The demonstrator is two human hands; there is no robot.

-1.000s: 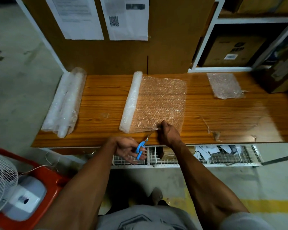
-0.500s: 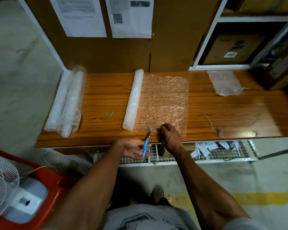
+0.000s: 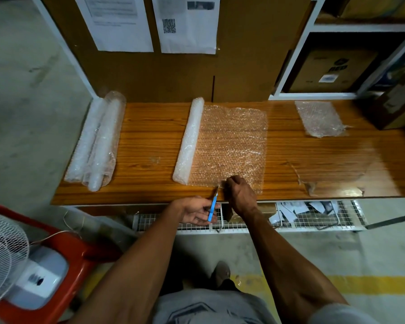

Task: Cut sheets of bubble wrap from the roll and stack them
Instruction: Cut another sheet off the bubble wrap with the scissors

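Roll (image 3: 188, 141) mid-table (image 3: 150, 136); cut sheets (image 3: 319, 118) far right.

Both forearms reach forward from the near edge. Left hand (image 3: 197, 210) palm-up, fingers curled round the blue scissors (image 3: 212, 208), blades pointing far. Right hand (image 3: 240, 195) just to the right, knuckles up, fingertips pinching the near edge of the bubble wrap sheet (image 3: 232, 143).

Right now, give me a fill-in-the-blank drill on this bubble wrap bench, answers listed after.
1. The left hand holds scissors with ____ handles.
2. The right hand pinches the near edge of the unrolled ____.
3. The cut stack lies toward the bench's far ____ corner.
4. Spare rolls lie at the bench's ____ end.

Answers: blue; bubble wrap; right; left
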